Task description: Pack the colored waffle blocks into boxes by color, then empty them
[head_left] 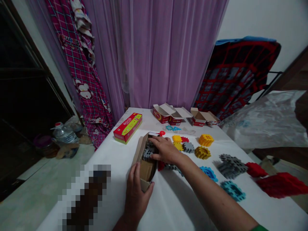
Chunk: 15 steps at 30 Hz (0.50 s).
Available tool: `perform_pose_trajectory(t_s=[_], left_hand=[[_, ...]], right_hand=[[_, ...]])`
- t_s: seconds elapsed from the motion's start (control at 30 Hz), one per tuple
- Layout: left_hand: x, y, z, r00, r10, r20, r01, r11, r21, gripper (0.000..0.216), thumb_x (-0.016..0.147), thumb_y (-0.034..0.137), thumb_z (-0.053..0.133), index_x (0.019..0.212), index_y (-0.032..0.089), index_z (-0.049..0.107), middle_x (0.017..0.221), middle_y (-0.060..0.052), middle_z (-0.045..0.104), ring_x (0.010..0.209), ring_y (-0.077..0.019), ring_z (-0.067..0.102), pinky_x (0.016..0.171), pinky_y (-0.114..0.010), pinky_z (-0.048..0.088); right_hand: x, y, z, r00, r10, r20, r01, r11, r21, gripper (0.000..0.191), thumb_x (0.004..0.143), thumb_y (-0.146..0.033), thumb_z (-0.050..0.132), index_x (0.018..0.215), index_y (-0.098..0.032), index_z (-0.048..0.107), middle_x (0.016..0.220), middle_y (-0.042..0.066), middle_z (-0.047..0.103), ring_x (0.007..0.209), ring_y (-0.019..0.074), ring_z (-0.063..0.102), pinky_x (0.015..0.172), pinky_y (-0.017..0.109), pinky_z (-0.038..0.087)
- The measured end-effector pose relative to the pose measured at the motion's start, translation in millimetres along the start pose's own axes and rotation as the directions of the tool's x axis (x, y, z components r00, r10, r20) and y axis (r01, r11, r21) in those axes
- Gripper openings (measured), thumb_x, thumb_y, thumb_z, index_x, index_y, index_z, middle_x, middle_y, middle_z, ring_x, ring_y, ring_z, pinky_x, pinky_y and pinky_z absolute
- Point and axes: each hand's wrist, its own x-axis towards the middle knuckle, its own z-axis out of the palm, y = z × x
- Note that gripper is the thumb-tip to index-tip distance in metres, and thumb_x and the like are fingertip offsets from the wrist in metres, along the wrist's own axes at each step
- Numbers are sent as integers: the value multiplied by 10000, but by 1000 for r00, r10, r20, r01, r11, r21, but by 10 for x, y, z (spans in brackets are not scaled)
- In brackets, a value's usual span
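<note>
An open cardboard box point(141, 150) lies on the white table point(175, 205) in front of me. My left hand point(136, 192) grips the box's near end, thumb on one side and fingers round the other. My right hand point(163, 149) reaches into the box from the right, fingers closed on a grey interlocking block point(148, 154) inside it. More grey block pieces sit deeper in the box.
Loose yellow point(205, 140), grey point(231, 166), blue point(232, 190) and red point(281, 184) blocks lie to the right. A closed red-and-green box point(128, 127) sits to the left, opened red boxes point(168, 114) at the far edge. Purple curtains hang behind; a blurred patch covers the near left.
</note>
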Motion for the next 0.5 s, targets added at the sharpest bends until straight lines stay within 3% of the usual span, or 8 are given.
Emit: perform_pose_trajectory(t_s=[0.13,0.23,0.4,0.5], left_hand=[[9,10,-12,1000,21,-17,-21,1000,-7,751,851,279,601,1485,215,203,1387,-175,437,1300,-309,453,1011,-516,460],[15,20,-16,1000,24,-13,-24,1000,0,748,852,281,603,1483,213,207,1380,-175,440,1298,-309,453,1011,-517,460],[20,15,3,999,33,-24,-33,999,25,755,844,285,611,1482,204,214,1364,-178,453,1283,-313,467,1002,-515,465],[25,-14,17,997,65,-38,-64,997,39,747,861,300,592,1486,197,197,1359,-183,452,1277,-310,471,993,-511,471]], right_hand=[[-147,148,-80,999,-14,-47,13,999,-29,304,865,-239,551,1142,-240,675,1368,112,547,1221,274,471,967,458,311],[-241,192,-108,997,-54,-54,51,998,-49,279,857,-162,523,1017,-261,730,1313,89,589,1196,268,473,962,468,306],[-190,100,11,987,-160,-22,159,987,-13,288,840,-168,548,1007,-298,743,1421,75,494,1311,283,360,994,502,278],[-95,43,110,990,-143,-8,143,990,-15,278,840,-192,557,1025,-289,741,1427,86,480,1327,288,336,996,511,281]])
